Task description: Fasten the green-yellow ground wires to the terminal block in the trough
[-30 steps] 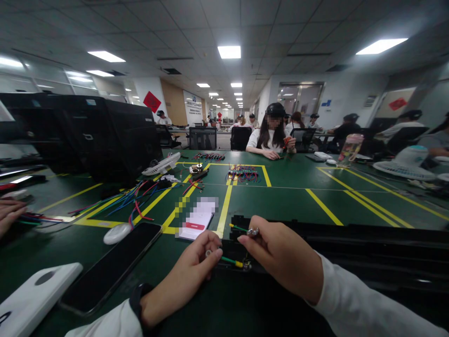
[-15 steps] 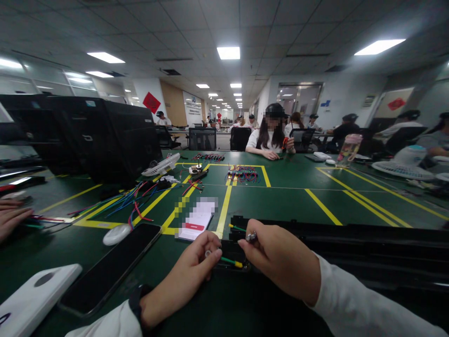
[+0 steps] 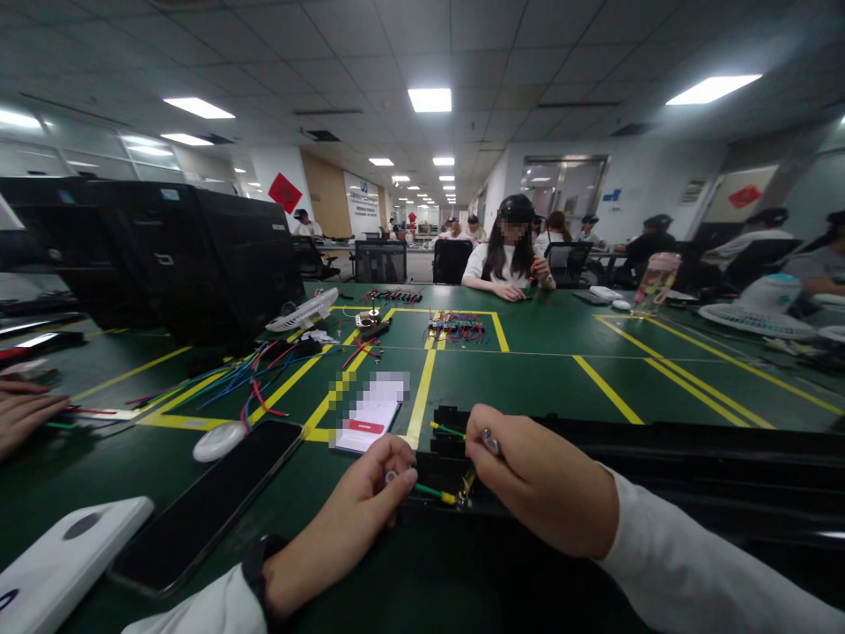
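Note:
My left hand (image 3: 360, 493) is closed in a pinch around a short green wire (image 3: 432, 492). The wire's yellow-sleeved end rests by a small metal fastening on a long black housing (image 3: 634, 458). Above that fastening, my right hand (image 3: 538, 480) is wrapped round a slim tool (image 3: 489, 440) with a shiny rounded end; its yellowish lower part (image 3: 469, 480) points down to the metal. Most of the tool is hidden by my fingers, so its kind is unclear. A second green wire (image 3: 449, 430) with a yellow end lies just behind my right hand.
A black phone (image 3: 211, 506), a white device (image 3: 72, 563) and a white round object (image 3: 219, 442) lie left. Ahead are a paper (image 3: 373, 414) and wire bundles (image 3: 455, 328). Another person's hand (image 3: 26, 414) is at far left; a person (image 3: 508, 255) sits opposite.
My right hand has shifted slightly right and tilted, uncovering the tool's yellowish lower part and the metal fastening. My left hand stays in place.

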Action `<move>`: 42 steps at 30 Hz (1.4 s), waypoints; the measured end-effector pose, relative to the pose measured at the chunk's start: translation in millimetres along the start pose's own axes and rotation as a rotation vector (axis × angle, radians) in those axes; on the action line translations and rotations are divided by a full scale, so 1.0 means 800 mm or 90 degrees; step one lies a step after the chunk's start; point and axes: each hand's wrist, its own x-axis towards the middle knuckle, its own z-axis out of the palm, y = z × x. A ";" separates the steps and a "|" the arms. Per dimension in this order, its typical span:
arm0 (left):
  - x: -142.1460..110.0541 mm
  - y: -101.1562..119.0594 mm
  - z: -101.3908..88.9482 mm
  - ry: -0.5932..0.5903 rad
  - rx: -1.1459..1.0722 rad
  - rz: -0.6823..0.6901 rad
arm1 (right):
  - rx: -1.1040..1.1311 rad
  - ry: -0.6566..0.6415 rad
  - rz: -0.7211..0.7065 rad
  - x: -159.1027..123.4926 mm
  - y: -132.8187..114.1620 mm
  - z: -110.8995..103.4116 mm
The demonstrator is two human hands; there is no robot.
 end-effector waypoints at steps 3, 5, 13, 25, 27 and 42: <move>0.000 0.000 0.000 0.001 -0.002 0.001 | 0.022 0.024 0.022 0.001 0.000 -0.009; 0.000 0.001 0.000 0.000 0.000 0.000 | 0.029 0.030 0.031 0.002 0.000 -0.010; -0.001 0.000 0.000 0.001 0.011 -0.002 | 0.000 0.054 0.048 0.004 0.003 0.011; 0.000 0.003 0.000 0.011 0.007 -0.006 | -0.027 0.073 0.032 0.004 0.003 0.027; 0.000 0.003 0.000 0.011 0.007 -0.002 | -0.032 0.073 0.028 0.004 0.004 0.028; 0.000 -0.001 0.000 0.008 -0.002 0.000 | -0.027 0.059 0.030 0.001 0.002 0.023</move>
